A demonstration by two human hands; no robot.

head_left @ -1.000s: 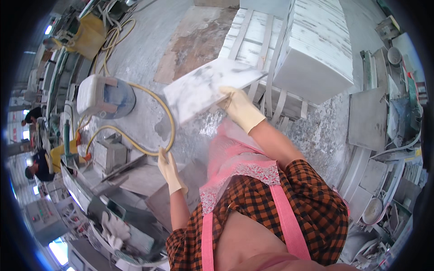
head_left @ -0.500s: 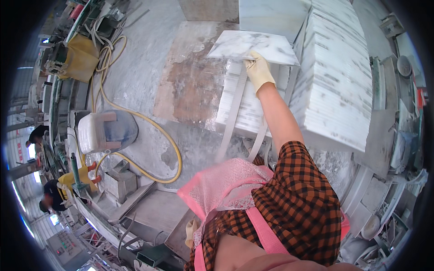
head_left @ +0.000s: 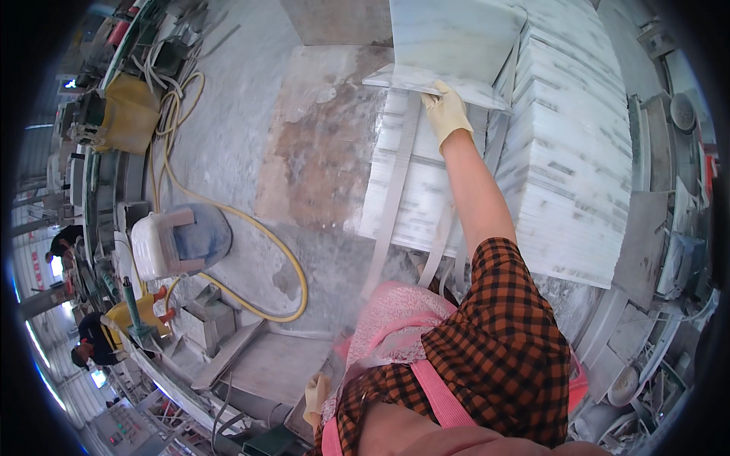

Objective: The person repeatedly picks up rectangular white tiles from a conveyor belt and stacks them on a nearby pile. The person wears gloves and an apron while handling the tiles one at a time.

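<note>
My right hand (head_left: 447,114), in a cream rubber glove, pinches the near edge of a white marble tile (head_left: 471,91) with grey veining. Only a narrow strip and the left corner of this tile show. A pale slab (head_left: 452,38) rises just beyond and hides the rest. Below the hand is a row of tightly packed white tiles (head_left: 414,205) with light straps (head_left: 397,182) across it. To its right stands a longer row of marble tiles (head_left: 563,167). Low by my body, my left hand (head_left: 316,395) wears a similar glove; its fingers are mostly hidden.
A brown-stained board (head_left: 315,137) lies left of the tiles, and a brown panel (head_left: 338,21) stands behind it. A yellow hose (head_left: 262,228) loops past a white-and-blue plastic container (head_left: 182,235). Two people (head_left: 95,338) are at the far left among machinery.
My right hand still grips the tile, whose broad face no longer shows; mostly its near edge does. The view has shifted slightly, and more of my left glove is visible.
</note>
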